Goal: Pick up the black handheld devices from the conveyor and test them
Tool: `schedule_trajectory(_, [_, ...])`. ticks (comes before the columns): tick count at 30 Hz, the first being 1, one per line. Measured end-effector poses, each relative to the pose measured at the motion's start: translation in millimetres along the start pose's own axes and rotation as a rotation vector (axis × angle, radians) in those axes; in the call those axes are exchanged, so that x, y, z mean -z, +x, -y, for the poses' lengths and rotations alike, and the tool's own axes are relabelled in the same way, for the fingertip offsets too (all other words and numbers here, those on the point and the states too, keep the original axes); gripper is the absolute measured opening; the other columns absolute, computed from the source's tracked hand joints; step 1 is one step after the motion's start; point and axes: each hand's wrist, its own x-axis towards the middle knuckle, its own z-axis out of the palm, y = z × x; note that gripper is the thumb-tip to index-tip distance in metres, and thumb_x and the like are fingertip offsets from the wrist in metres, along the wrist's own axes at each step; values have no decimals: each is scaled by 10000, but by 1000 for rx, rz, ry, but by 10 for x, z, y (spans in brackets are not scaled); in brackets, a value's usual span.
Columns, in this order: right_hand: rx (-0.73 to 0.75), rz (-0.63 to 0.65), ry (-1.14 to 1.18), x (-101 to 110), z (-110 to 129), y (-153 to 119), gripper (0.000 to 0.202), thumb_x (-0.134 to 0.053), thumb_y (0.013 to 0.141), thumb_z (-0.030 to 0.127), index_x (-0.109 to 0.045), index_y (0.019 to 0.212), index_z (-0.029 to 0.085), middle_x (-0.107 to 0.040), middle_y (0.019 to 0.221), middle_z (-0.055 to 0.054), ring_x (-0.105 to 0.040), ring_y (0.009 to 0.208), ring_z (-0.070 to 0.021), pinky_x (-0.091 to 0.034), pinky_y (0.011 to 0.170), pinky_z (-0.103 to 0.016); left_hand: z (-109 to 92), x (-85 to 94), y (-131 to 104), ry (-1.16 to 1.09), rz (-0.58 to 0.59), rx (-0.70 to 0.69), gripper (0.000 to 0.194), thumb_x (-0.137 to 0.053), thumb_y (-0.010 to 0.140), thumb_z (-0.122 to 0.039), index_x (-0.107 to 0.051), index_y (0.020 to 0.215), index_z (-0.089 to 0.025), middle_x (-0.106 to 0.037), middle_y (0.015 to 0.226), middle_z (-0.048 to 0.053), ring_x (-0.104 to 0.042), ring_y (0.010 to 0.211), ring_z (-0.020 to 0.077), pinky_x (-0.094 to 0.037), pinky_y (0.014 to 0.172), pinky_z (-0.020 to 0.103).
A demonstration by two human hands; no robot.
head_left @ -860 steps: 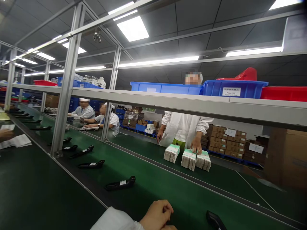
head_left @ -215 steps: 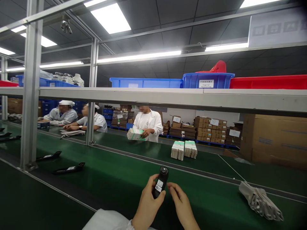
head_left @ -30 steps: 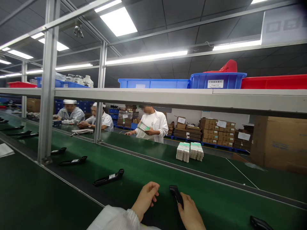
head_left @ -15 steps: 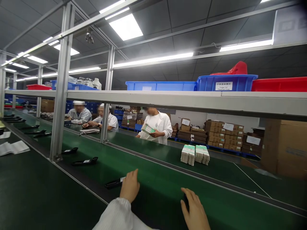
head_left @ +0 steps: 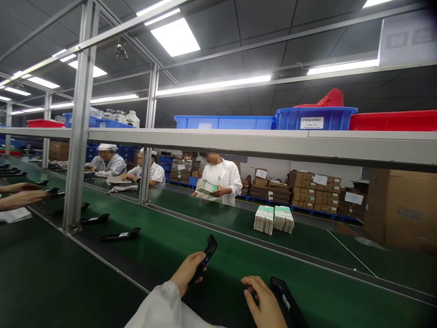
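My left hand (head_left: 188,272) is closed around a black curved part (head_left: 209,255), raised over the green belt (head_left: 177,237), with the part's upper end sticking out beyond the fingers. Just to the right, my right hand (head_left: 264,300) hovers with its fingers bent and apart, and nothing shows between them. Beside it, another black part (head_left: 286,298) with a small white label lies on the belt. Farther left on the belt, a labelled black part (head_left: 121,235) lies flat, and more like it rest beyond.
A metal post (head_left: 78,136) stands at the left, under a shelf (head_left: 239,139) with blue and red bins. Another person's hands (head_left: 25,196) reach in at far left. White bundles (head_left: 273,218) sit on the far table, where a person (head_left: 223,180) holds a similar bundle.
My left hand has taken hold of a black part and raised it. My right hand has moved slightly left, away from a black part now visible beside it. Another person's hands have appeared at far left.
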Motion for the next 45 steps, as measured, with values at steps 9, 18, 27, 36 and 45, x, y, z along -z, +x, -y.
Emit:
schedule_trajectory(9, [-74, 101, 155, 147, 125, 47, 255, -496, 785, 434, -661, 836, 246, -647, 832, -52, -596, 717, -199, -453, 651, -280, -339, -445, -317, -1053, 335, 209, 339, -483, 795, -441, -585, 930, -148, -600, 753, 38, -499, 532, 85, -277, 338, 145])
schedule_trajectory(18, [-350, 70, 483, 147, 191, 109, 536, -581, 616, 684, -696, 871, 228, -655, 858, -61, -574, 701, -203, -450, 601, -288, -343, -669, -380, -567, 58, -172, 362, -619, 676, -433, -542, 937, -194, -568, 766, 15, -526, 703, 148, -391, 548, 223])
schedule_trajectory(27, [-534, 87, 900, 211, 604, 90, 575, -631, 605, 649, -694, 959, 201, -665, 966, -80, -592, 904, -249, -481, 710, -293, -383, -832, -568, -272, 118, -385, 510, -578, 730, -387, -431, 1197, -242, -580, 996, 66, -556, 916, 216, -439, 773, 287])
schedule_trajectory(36, [-455, 71, 861, 190, 466, 48, 461, -577, 711, 599, -675, 902, 191, -662, 860, -51, -582, 822, -187, -445, 665, -249, -341, -776, -472, -524, 136, -167, 548, -471, 718, -628, -508, 1105, -241, -501, 739, -18, -500, 688, 145, -392, 589, 248])
schedule_trajectory(45, [-443, 91, 900, 164, 412, 40, 444, -624, 670, 593, -655, 822, 178, -649, 798, -44, -587, 756, -172, -450, 624, -245, -128, -518, -192, -600, 113, 72, 618, -544, 594, -686, -604, 932, -172, -515, 698, -21, -466, 611, 118, -330, 536, 221])
